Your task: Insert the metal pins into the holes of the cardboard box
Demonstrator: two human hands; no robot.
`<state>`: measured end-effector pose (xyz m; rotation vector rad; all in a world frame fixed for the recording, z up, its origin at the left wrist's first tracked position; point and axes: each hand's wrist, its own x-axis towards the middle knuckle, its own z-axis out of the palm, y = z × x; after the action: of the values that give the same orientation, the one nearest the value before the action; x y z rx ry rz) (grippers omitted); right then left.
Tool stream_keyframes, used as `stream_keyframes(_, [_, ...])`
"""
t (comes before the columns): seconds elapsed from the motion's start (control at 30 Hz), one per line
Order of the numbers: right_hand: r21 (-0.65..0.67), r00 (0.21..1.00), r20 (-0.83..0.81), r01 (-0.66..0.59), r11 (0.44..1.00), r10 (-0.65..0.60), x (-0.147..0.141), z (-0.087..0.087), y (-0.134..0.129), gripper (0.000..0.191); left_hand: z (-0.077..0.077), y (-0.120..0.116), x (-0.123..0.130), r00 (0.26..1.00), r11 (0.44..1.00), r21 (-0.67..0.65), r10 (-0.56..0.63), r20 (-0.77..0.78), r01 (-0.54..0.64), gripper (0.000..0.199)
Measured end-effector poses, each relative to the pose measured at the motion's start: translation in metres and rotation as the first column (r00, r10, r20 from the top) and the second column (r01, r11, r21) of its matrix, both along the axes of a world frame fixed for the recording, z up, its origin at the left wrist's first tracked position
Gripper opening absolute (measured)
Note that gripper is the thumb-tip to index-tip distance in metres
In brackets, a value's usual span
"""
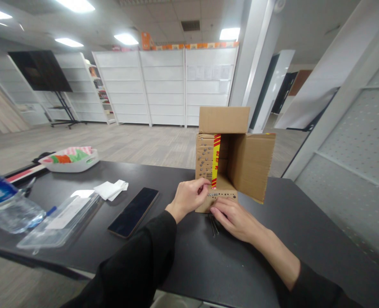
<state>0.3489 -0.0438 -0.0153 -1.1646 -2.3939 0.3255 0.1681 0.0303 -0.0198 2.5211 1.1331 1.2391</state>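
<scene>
An open cardboard box [256,167] stands on the dark table [195,261], its opening facing me. Screw or nail heads [204,149] dot its left front flap, beside yellow and red tape [216,160]. The lower flap has a row of holes, some filled with metal heads. My left hand [191,194] is closed in a pinch at the bottom of the left flap; what its fingertips hold is too small to name. My right hand [236,218] rests at the lower flap with curled fingers, its grip unclear. Below it lie several long nails [213,226].
Left of my hands lies a black phone [134,212]. Beyond it are a clear plastic case [61,224], white tissues [111,189], a water bottle [10,205] and a white basket [69,164] with colourful cloth. The table's far edge runs behind the box.
</scene>
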Motion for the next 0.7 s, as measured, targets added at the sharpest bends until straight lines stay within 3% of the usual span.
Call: stream_keyframes(0.7, [0.024,0.995,-0.103,0.015,1.0,-0.012,0.0019,-0.0072,0.0053,0.031,-0.0018,0.0013,0.0005,1.0,1.0,0.028,0.0,0.008,0.0,0.02])
